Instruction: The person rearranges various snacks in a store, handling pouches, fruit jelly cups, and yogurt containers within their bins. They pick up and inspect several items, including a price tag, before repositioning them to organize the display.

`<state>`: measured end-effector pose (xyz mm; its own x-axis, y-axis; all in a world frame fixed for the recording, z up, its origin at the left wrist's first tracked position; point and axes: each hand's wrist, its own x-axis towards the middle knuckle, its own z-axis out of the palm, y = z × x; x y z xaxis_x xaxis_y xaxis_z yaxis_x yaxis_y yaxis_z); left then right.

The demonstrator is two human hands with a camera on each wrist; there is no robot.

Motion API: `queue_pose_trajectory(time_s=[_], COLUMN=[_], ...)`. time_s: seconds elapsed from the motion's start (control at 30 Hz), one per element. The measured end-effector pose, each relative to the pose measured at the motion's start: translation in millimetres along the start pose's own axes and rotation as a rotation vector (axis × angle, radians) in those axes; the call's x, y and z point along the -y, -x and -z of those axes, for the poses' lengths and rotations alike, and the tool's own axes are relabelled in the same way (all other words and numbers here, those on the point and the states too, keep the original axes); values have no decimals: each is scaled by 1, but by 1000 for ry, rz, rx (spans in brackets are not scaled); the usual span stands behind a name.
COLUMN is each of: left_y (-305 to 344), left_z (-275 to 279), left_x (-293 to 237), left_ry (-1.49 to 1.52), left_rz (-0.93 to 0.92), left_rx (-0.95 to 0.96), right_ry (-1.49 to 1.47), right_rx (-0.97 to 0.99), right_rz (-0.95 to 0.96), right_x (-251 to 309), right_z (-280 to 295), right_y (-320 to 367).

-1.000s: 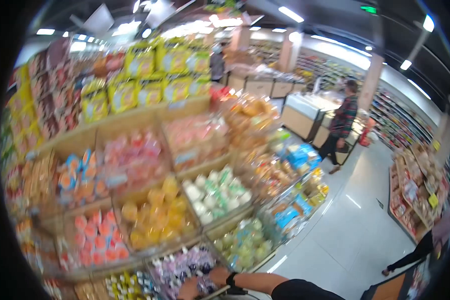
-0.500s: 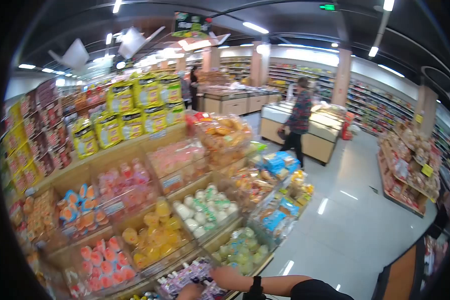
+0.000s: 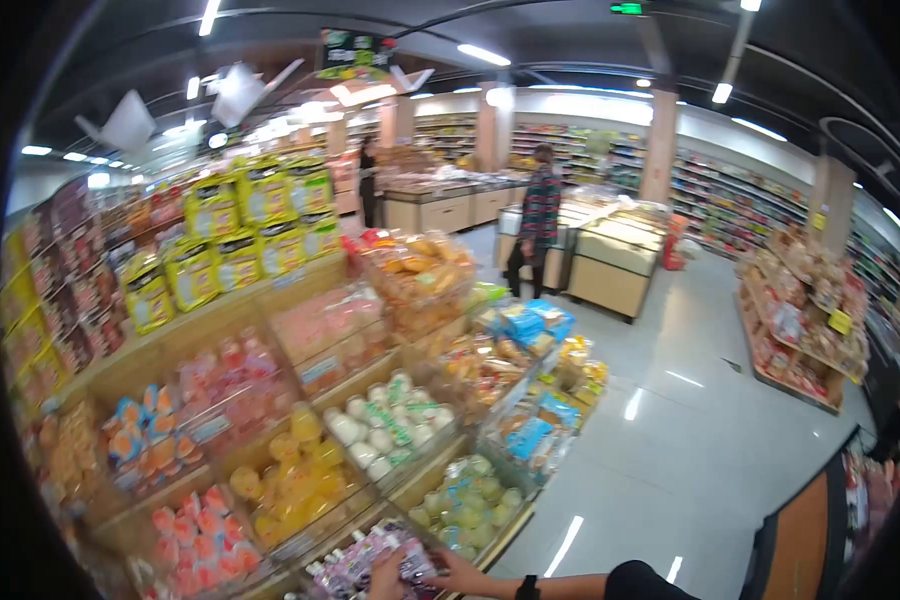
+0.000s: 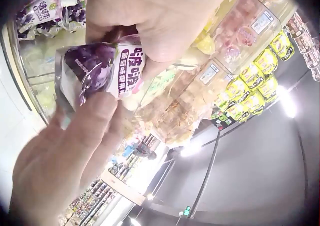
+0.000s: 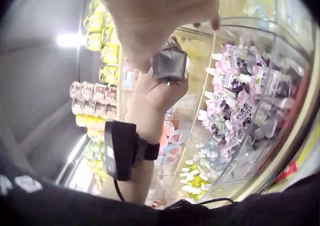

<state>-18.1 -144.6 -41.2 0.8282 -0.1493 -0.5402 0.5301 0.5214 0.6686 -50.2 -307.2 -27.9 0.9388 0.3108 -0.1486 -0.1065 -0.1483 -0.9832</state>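
A purple-and-white jelly drink pouch (image 4: 95, 71) with grape pictures is held between both hands. My left hand (image 4: 155, 16) grips its upper end with curled fingers, and the spout is hidden there. With the thumb on its printed face and the fingers behind, my right hand (image 4: 75, 146) pinches the lower part. In the right wrist view the pouch's dark base (image 5: 169, 65) shows between the hands. Seen from the head, the left hand (image 3: 387, 577) and right hand (image 3: 460, 573) meet over a bin of similar spouted pouches (image 5: 235, 93).
Clear dividers (image 5: 250, 25) edge the pouch bin. Nearby bins hold green cups (image 3: 470, 500), white cups (image 3: 390, 425) and yellow cups (image 3: 300, 475). Yellow bags (image 3: 210, 270) stand on the upper shelf. A person in a plaid shirt (image 3: 540, 210) stands near counters beyond the aisle floor (image 3: 630, 470).
The head view has swung right, so the display sits further left. My hands, earlier down among the pouches, now hold one together. The person in plaid has moved left.
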Motion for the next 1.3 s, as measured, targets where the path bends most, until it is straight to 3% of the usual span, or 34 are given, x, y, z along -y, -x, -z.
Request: queue_pose_trajectory(time_s=[0.07, 0.1, 0.17, 0.2, 0.27, 0.3, 0.47, 0.57, 0.63, 0.67, 0.7, 0.73, 0.77, 0.8, 0.83, 0.87, 0.97, 1.03, 1.07, 1.13, 1.2, 1.3], left_y=[-55, -80, -111, -106, -75, -43, -44, -53, -62, -45, -69, -57, -40, -46, -38, -57, -64, -65, -66, -68, -78, -88], left_z=[40, 57, 79, 78, 54, 26, 44, 62, 73, 59, 86, 74, 63, 68, 64, 81, 89, 87, 86, 83, 83, 86], left_x=[39, 55, 74, 72, 54, 32, 39, 49, 62, 49, 73, 51, 38, 48, 41, 56, 61, 64, 63, 58, 59, 67], left_ry=[-206, -194, -487, -486, 18, 100, 167, 45, -135, -380, -398, -646, -1015, -834, -657, -749, -739, -559, -559, -435, -448, -527], left_rz=[-171, -187, -435, -437, -241, -234, -149, -130, -176, -214, -312, -428, -395, -450, -352, -280, -201, -188, -174, -82, -87, -143], left_rx=[-33, -57, 32, 19, 3, -133, -62, -111, -146, -250, -150, -146, -258, -228, -148, -173, -160, -212, -213, -209, -209, -105], right_ry=[-338, -221, -192, -167, -222, -228, -286, -79, -198, 140, 282, 200, 895, 660, 94, -175, -294, -95, -99, 323, 345, 146], right_rx=[135, 122, 160, 172, 195, 220, 394, 399, 334, 400, 339, 339, 258, 461, 379, 344, 193, 115, 114, 117, 111, 100], right_rz=[-200, -71, 4, 73, 6, -48, -278, -368, -281, -253, -218, -182, 390, 484, -267, -403, -495, -262, -275, -191, -225, -383], right_x=[-33, -39, -41, -42, -34, -33, -42, -56, -77, -87, -118, -117, -120, -200, -140, -105, -93, -107, -113, -122, -121, -115], right_z=[0, -1, 0, -1, -2, -1, 4, 4, -1, 8, 8, 9, 14, 18, 15, 13, 4, 3, 4, 7, 8, 10], right_y=[-15, -14, -17, -18, -17, -19, -27, -28, -26, -32, -36, -33, -27, -39, -32, -27, -20, -18, -19, -22, -29, -41])
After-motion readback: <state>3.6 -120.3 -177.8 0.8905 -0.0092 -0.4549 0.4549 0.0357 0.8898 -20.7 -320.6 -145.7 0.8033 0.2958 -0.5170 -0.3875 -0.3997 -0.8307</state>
